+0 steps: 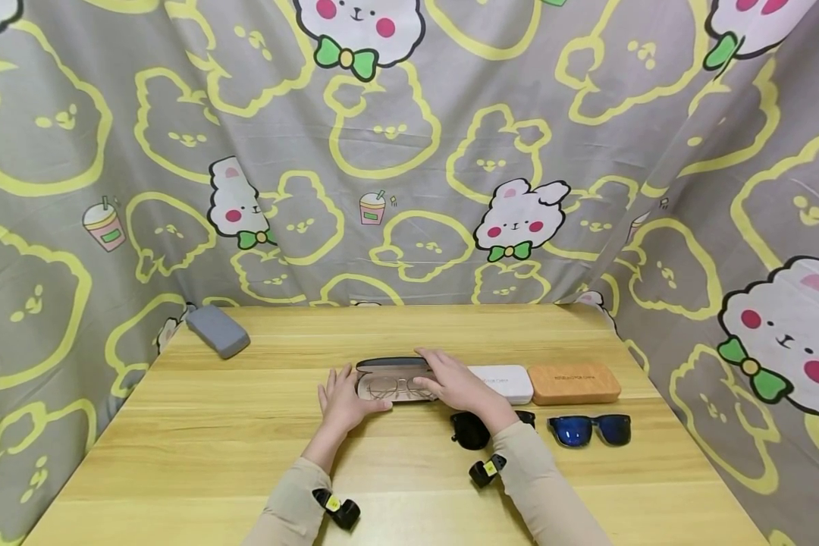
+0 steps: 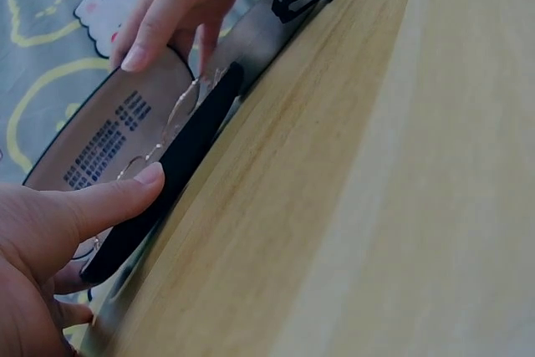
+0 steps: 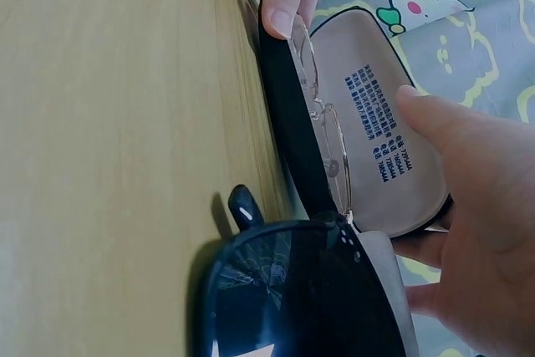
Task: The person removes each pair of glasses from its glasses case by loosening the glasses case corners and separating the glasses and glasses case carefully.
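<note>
A dark glasses case stands open on the table, its pale lining facing me. Thin metal-framed eyeglasses lie inside it. My left hand grips the case's left end, the thumb over the front rim of the base. At the right end my right hand pinches the raised lid, thumb on the printed lining and fingers behind. Black sunglasses lie partly under my right wrist in the head view. In the right wrist view they overlap the case's near end.
Right of the open case are a closed white glasses case and a closed orange-brown one. Sunglasses with blue lenses lie in front of them. A grey case sits at the far left corner. A patterned curtain hangs behind the table.
</note>
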`<state>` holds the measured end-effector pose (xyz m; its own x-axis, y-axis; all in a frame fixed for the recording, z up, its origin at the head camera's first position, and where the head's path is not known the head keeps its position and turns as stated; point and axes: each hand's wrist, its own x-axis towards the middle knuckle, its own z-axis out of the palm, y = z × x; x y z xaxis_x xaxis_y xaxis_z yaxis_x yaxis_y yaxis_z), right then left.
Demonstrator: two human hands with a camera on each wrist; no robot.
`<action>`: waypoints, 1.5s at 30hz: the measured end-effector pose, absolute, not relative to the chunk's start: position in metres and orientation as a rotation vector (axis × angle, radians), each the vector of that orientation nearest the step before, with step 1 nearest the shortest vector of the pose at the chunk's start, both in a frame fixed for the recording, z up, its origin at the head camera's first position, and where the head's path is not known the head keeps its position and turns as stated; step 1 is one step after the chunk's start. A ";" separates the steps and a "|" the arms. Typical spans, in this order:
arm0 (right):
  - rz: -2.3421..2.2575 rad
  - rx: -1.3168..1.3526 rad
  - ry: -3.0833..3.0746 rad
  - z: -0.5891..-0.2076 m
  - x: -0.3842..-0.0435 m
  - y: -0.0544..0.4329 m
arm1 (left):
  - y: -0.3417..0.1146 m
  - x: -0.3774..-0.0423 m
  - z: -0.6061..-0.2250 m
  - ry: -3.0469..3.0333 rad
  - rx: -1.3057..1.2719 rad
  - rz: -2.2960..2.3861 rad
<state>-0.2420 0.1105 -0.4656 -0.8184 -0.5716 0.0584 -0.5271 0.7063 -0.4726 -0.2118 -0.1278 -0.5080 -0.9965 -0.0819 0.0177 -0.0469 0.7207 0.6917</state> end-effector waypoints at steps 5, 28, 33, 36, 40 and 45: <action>-0.717 -0.921 2.836 -0.465 -0.241 0.110 | -0.128 -0.212 -0.507 -2.874 0.112 -1.147; -0.750 -0.908 2.919 -0.441 -0.232 0.118 | -0.129 -0.212 -0.506 -2.907 0.115 -1.143; -0.739 -0.959 2.938 -0.434 -0.230 0.122 | -0.128 -0.213 -0.505 -2.898 0.114 -1.165; -0.716 -0.983 2.949 -0.431 -0.227 0.125 | -0.127 -0.212 -0.504 -2.899 0.110 -1.167; -0.659 -1.020 2.974 -0.434 -0.224 0.128 | -0.127 -0.211 -0.504 -2.905 0.117 -1.163; -0.617 -1.050 2.977 -0.439 -0.221 0.128 | -0.128 -0.210 -0.504 -2.900 0.120 -1.155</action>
<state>-0.2210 0.1282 -0.4394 -0.7843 -0.5891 0.1947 -0.6179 0.7136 -0.3300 -0.2104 -0.1281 -0.5044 -0.9969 -0.0781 -0.0121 -0.0650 0.7236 0.6872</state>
